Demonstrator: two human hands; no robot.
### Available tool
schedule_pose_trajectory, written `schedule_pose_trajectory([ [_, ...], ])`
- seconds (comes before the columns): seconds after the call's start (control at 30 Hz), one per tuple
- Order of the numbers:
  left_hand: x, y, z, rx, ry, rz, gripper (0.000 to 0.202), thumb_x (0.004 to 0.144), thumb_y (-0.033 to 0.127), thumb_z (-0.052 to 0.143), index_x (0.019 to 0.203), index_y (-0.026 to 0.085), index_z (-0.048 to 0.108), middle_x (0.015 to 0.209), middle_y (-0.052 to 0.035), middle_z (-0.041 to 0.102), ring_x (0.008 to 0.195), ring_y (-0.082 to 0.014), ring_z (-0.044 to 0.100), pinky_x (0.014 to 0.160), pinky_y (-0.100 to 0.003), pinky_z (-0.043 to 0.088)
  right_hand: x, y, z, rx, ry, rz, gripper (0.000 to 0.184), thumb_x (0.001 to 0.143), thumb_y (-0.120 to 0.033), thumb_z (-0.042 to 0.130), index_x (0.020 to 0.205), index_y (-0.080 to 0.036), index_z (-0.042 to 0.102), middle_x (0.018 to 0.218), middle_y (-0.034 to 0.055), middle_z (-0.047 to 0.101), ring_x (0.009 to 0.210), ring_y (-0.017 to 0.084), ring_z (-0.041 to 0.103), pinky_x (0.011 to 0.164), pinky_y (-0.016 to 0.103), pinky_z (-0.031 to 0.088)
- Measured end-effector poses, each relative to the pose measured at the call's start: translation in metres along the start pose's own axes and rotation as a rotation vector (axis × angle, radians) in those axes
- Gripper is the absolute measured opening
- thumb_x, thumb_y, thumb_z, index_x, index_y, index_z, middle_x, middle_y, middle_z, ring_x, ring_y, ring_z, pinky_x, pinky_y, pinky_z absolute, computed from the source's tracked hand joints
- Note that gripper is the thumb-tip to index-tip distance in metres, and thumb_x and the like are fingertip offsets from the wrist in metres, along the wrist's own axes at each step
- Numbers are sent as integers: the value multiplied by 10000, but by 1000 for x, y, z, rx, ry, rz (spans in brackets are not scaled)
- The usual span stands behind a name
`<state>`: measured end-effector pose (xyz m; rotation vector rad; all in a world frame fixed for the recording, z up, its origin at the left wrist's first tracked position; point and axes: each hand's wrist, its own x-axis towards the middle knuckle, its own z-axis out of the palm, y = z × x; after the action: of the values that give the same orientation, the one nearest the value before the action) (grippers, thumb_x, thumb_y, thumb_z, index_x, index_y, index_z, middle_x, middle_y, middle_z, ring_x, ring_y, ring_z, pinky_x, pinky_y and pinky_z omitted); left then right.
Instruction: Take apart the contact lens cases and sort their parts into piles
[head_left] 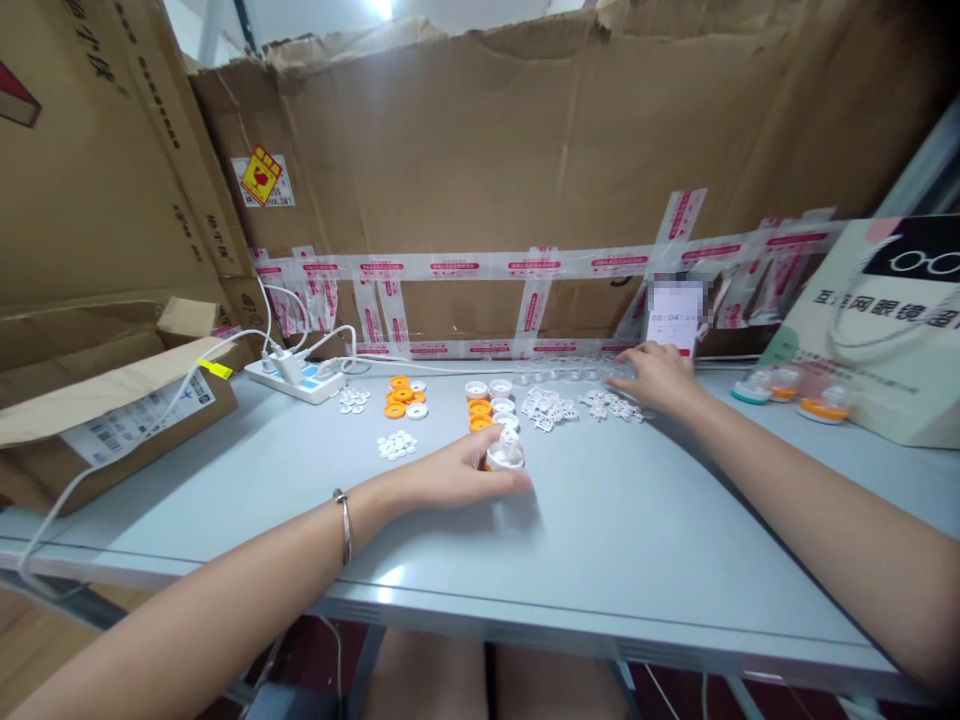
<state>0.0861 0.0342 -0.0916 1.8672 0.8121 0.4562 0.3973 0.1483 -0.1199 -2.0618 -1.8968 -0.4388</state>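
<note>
My left hand (pixel 469 470) is wrapped round the side of a small round white-and-orange cap assembly (pixel 506 457), with a clear piece standing on its top. It is held low at the middle of the table. My right hand (pixel 656 378) reaches to the back of the table, fingers stretched out and apart beside a row of clear plastic domes (pixel 559 370). Whether its fingertips touch a dome is hard to make out. Just below it lie small white lattice-like parts (pixel 611 405), with another pile of white parts (pixel 549 408) to their left. Orange and white rings (pixel 480 408) stand behind my left hand.
Further left are orange and white discs (pixel 405 397) and small white pieces (pixel 396 444). A power strip (pixel 294 380) with cables and an open cardboard box (pixel 112 410) occupy the left. A phone (pixel 673 315) leans at the back; finished-looking caps (pixel 823 405) sit by a paper bag (pixel 877 330).
</note>
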Motion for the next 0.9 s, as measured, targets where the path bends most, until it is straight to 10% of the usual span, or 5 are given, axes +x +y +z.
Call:
schedule_pose_trajectory([
  [0.23,0,1,0,-34,-2,-9,244,743,355,558,842,171,430,710,36,387,617,-85,357,570,-197,308,-7,-20,-25,259,95,16,355,711,-421,544,955,-166,581,1027,139,560,984,306,465,788,412,359],
  [0.5,1,1,5,-32,157,66,265,782,386,516,913,170,439,656,52,331,553,-70,284,505,-191,263,-80,-119,-95,1035,-174,-433,273,758,-458,520,795,-188,507,696,7,535,606,122,458,552,244,372],
  [0.9,6,0,11,-43,262,279,141,813,284,468,885,164,450,777,22,422,668,-86,371,603,-205,336,-106,-141,-103,948,-159,-527,201,807,-326,482,663,-185,491,634,-4,463,592,117,406,547,250,323],
])
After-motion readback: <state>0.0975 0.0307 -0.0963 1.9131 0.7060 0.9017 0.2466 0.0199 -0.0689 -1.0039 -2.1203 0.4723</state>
